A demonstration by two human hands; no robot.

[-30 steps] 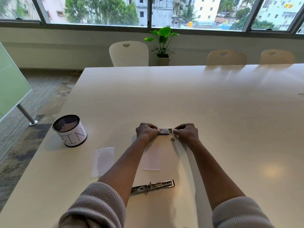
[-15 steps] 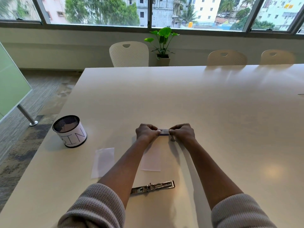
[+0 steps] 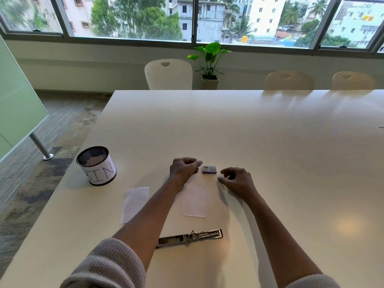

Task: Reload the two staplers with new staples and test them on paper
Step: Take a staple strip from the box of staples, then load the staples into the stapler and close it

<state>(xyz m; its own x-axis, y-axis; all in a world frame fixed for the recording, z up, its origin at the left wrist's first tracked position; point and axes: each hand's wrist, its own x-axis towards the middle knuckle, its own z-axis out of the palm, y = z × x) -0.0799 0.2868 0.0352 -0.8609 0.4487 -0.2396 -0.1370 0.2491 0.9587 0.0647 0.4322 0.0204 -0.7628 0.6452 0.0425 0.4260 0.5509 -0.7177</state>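
Both hands have come away from the staple box (image 3: 209,169), which they held between them half a second ago. It now lies by itself on the counter (image 3: 280,142), barcode side up, in the gap between them. My left hand (image 3: 184,170) rests just left of the box with its fingers curled under into a loose fist and the thumb stretched toward the box; it grasps nothing and stands just apart from the box. My right hand (image 3: 236,179) has drawn back to the right and slightly nearer to me. Its fingers are curled and its fingertips are drawn together close to the counter, and I cannot tell whether they pinch anything. One stapler (image 3: 190,238) lies near me, opened out flat, its metal length running left to right. Between it and the box lies a sheet of paper (image 3: 194,201), partly under my left forearm. A second sheet (image 3: 135,203) lies further left. A mesh cup labelled BIN (image 3: 96,165) stands at the left side of the counter.
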